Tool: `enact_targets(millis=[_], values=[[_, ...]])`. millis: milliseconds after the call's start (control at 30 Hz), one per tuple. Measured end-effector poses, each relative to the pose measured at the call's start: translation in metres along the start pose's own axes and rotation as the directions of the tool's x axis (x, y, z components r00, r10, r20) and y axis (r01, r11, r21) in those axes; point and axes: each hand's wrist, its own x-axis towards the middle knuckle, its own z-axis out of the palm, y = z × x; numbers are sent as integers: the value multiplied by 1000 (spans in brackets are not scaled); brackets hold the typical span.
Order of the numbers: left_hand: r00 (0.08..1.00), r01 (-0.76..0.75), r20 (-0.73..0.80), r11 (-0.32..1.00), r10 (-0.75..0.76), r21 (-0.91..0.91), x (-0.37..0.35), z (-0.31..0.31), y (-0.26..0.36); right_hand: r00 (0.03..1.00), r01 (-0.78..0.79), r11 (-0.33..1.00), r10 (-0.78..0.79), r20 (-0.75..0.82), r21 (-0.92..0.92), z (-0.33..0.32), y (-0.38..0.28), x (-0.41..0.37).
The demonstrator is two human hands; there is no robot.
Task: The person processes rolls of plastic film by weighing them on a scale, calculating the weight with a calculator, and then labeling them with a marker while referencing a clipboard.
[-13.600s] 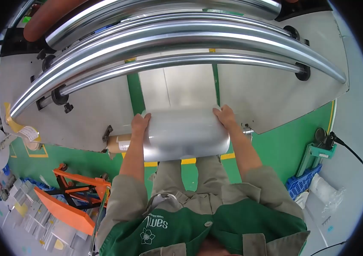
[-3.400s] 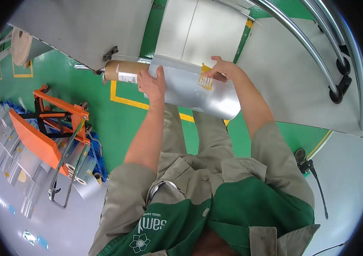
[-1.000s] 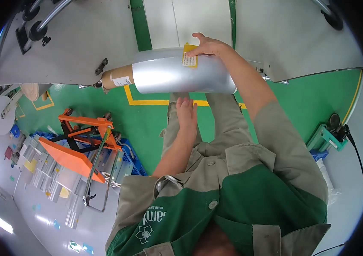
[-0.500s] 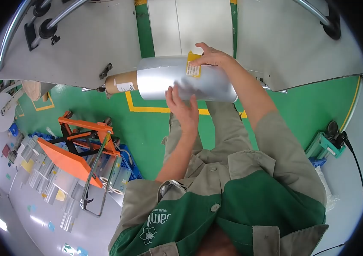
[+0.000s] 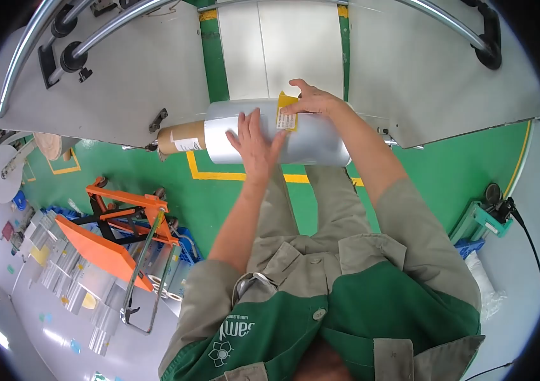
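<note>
The big silvery roll of film [image 5: 320, 149] lies crosswise in front of the person, above the thighs, with the brown cardboard core [image 5: 184, 130] and its white printed label [image 5: 186, 145] sticking out at its left end. The core's outer end sits by the near edge of the left grey machine panel [image 5: 124, 95]; the right grey machine panel [image 5: 435, 95] spreads out on the other side.

The left hand [image 5: 256, 149] lies on the left half of the roll, fingers spread and pointing to the far side, thumb held away towards the right. The right hand [image 5: 314, 101] reaches over the far side of the roll, its thumb on the upper part of the yellow tag with a white printed patch [image 5: 287, 119]. One finger stretches out clear of the tag; the others are tucked out of sight, so I can't tell whether the tag is pinched or only pressed down. The tag is right of the left hand, on the upper face of the roll.

Beyond the roll, pale flat panels [image 5: 282, 47] run away between the machine's two sides. Below is a glossy green floor [image 5: 155, 165] marked with yellow tape [image 5: 219, 176]. To the left is an orange lift cart [image 5: 95, 252], and to the right a teal-green stand [image 5: 473, 222].
</note>
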Motion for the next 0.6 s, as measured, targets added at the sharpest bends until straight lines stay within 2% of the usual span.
enact_targets(millis=[133, 167, 267, 400, 500, 600], values=[[994, -61, 90, 998, 62, -22, 19, 0, -26, 999, -49, 999, 48, 18, 21, 2, -1, 1], [996, -61, 56, 998, 63, -33, 23, 0, -26, 998, -52, 998, 51, 24, 19, 1, -5, -2], [994, -52, 96, 997, 57, -49, 37, 3, -19, 999, -31, 999, 31, 25, 23, 3, -1, 5], [981, -162, -87, 978, 174, 130, 42, 18, -11, 997, -43, 998, 41, 63, 36, 0, 4, 9], [992, -109, -60, 990, 114, 84, 40, 19, -12, 980, -136, 988, 124, 156, 68, -8, -10, 1], [982, -141, -113, 987, 149, 80, 39, 18, -12, 968, -171, 970, 133, 213, 170, -9, -11, 4]])
